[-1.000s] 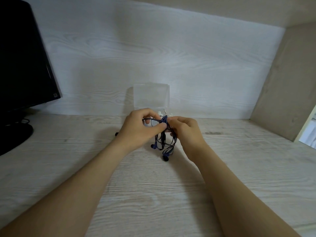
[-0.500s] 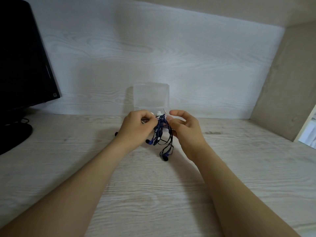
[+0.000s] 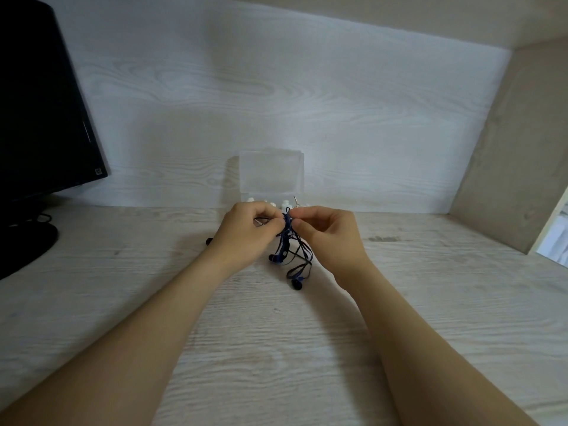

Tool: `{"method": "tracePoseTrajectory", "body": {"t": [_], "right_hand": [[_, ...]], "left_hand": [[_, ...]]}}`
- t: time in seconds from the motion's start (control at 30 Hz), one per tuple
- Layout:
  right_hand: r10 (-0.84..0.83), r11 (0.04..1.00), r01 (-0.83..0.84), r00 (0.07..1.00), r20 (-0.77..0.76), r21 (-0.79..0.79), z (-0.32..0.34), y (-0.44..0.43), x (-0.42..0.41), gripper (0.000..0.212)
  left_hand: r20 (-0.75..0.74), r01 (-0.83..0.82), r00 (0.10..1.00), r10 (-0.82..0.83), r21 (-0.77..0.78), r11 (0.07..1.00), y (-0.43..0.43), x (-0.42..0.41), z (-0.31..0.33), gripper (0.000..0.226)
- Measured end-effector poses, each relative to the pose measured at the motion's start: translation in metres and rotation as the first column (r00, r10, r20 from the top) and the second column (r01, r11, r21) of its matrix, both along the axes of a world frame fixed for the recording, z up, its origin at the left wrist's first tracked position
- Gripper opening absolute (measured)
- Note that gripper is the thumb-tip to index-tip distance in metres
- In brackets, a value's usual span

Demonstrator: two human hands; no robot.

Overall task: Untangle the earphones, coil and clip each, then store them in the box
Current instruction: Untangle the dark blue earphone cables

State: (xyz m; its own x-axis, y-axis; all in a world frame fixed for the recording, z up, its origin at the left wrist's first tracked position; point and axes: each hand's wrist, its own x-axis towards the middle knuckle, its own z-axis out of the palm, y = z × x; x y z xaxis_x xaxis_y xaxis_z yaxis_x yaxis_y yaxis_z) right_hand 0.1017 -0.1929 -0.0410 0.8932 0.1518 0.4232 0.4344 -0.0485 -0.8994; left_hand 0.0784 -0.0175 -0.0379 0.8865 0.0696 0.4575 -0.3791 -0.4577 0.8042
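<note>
The desk is pale wood, and a white wood wall stands behind it. A black screen fills the upper left of the frame, with its round foot on the desk below it. A grey side board closes the right edge.

In the middle, at the back of the desk, a clear box sits against the wall with its lid standing up. Some small white bits show in its bottom part, but I cannot tell what they are.

Just in front of the box, two bare arms reach in from the bottom of the frame. The left hand and the right hand meet, fingers curled. Both pinch the top of a bunch of blue earphones. The cords hang down in loops between the hands. One dark bud hangs lowest, close to the desk, and another bud hangs a bit higher to its left. A small black thing peeks out beside the left wrist.
</note>
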Motion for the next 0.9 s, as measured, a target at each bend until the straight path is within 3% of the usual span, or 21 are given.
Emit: {"method": "tracePoseTrajectory", "body": {"t": [0.17,0.3,0.5,0.7,0.9], "right_hand": [[-0.040,0.998,0.044,0.996,0.082,-0.048,0.002,0.000,-0.002,0.009],[-0.100,0.995,0.101,0.991,0.091,-0.015,0.004,0.002,-0.003,0.018],[-0.192,0.981,0.187,0.969,0.152,0.047,0.002,0.008,-0.001,0.022],[-0.108,0.952,0.166,0.969,0.224,-0.259,-0.002,0.011,-0.003,0.025],[-0.085,0.892,0.260,0.900,0.428,-0.369,-0.002,0.010,0.000,0.016]], "left_hand": [[-0.038,-0.054,0.998,0.054,0.015,0.998,-0.002,-0.004,0.000,0.028],[-0.125,-0.034,0.992,0.025,-0.070,0.997,-0.001,0.001,0.000,0.023],[-0.163,-0.068,0.985,0.055,-0.078,0.995,-0.005,0.001,0.001,0.027],[-0.076,-0.143,0.988,0.138,-0.065,0.988,-0.008,-0.003,0.002,0.024],[-0.058,-0.158,0.986,0.158,0.005,0.987,-0.005,-0.005,0.001,0.023]]}}
